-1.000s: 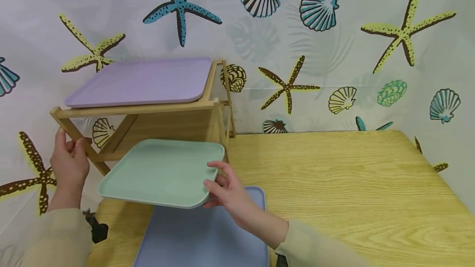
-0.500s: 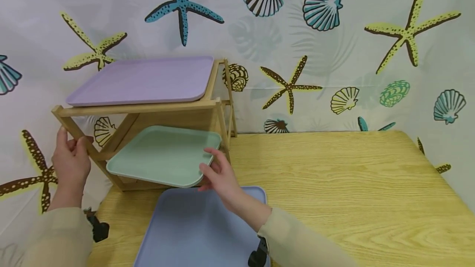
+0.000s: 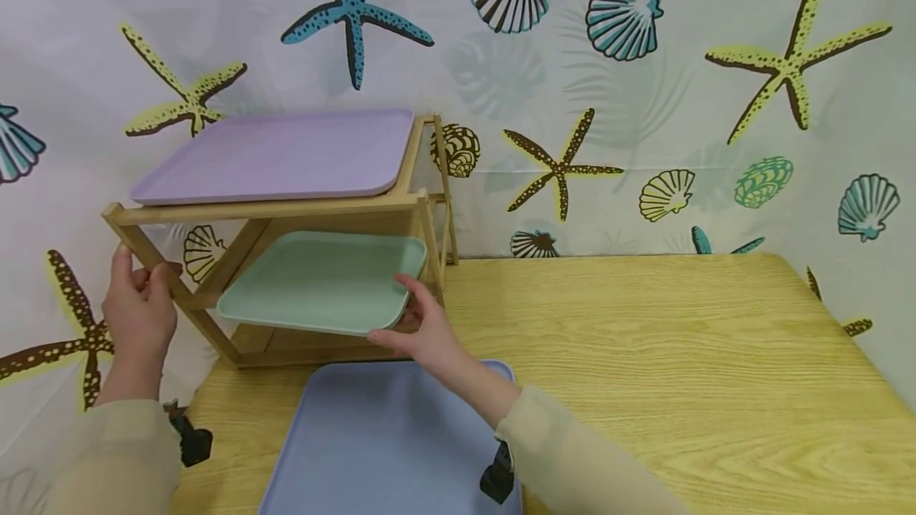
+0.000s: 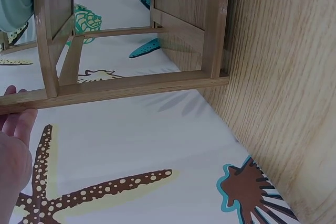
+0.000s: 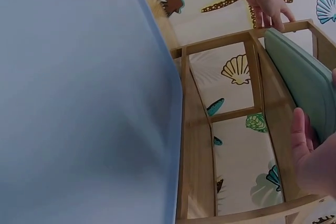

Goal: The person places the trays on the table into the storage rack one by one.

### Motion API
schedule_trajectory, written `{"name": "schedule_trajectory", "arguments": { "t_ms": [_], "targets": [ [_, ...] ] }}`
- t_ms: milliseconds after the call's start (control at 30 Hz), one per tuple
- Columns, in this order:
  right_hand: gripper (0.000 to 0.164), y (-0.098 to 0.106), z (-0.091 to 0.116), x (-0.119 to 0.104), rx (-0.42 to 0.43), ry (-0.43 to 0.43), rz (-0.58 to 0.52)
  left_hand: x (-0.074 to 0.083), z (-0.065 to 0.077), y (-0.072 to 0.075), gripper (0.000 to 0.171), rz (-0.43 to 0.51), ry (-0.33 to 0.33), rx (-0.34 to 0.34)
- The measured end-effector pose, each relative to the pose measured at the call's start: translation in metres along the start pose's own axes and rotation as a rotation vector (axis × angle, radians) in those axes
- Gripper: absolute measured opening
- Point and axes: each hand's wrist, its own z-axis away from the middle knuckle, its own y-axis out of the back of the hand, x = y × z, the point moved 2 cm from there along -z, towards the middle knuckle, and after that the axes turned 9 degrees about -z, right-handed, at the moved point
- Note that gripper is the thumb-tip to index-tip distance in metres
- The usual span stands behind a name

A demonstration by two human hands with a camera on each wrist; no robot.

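My left hand [image 3: 139, 304] grips the left front post of a wooden shelf rack [image 3: 268, 209], its fingers curled round the post. A pale green rectangular tray [image 3: 322, 280] lies at the middle shelf, its front edge jutting out of the rack. At the tray's front right corner, my right hand [image 3: 432, 336] holds it, fingertip over the rim and thumb by the front edge. The right wrist view has the green tray [image 5: 302, 77] tilted by the camera angle, over the shelf board, with the right hand [image 5: 317, 163] beside it. Some right fingers are hidden beneath the tray.
A lilac tray [image 3: 279, 157] rests on the rack's top. In front of the rack, a blue tray [image 3: 386, 435] lies on the wood-grain table [image 3: 644, 356]. Behind stands a white curtain [image 3: 522, 86] printed with starfish and shells.
The right hand has moved the green tray back and inward, from above the blue tray to the middle shelf. The right thumb has shifted toward the front edge. The left hand stays on the post.
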Motion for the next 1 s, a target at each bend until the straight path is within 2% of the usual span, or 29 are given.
{"name": "schedule_trajectory", "arguments": {
  "t_ms": [100, 267, 467, 767, 1000],
  "targets": [
    [0.068, 0.002, -0.002, 0.001, 0.006, 0.052, 0.061, 0.001, -0.001, 0.001, 0.045, 0.009, -0.001, 0.006],
    [0.046, 0.003, -0.007, 0.002, 0.071, 0.071, 0.084, 0.000, -0.001, 0.002, 0.044, -0.009, -0.014, 0.021],
    [0.023, 0.005, -0.015, 0.002, 0.109, 0.130, 0.130, 0.000, -0.001, 0.000, 0.044, -0.017, 0.001, -0.011],
    [0.019, 0.001, -0.026, 0.000, 0.142, 0.071, 0.138, 0.002, 0.000, 0.001, 0.046, -0.011, -0.009, -0.006],
    [0.019, -0.006, -0.033, 0.000, 0.183, 0.073, 0.178, 0.001, 0.001, 0.003, 0.043, -0.019, -0.032, 0.017]
  ]
}}
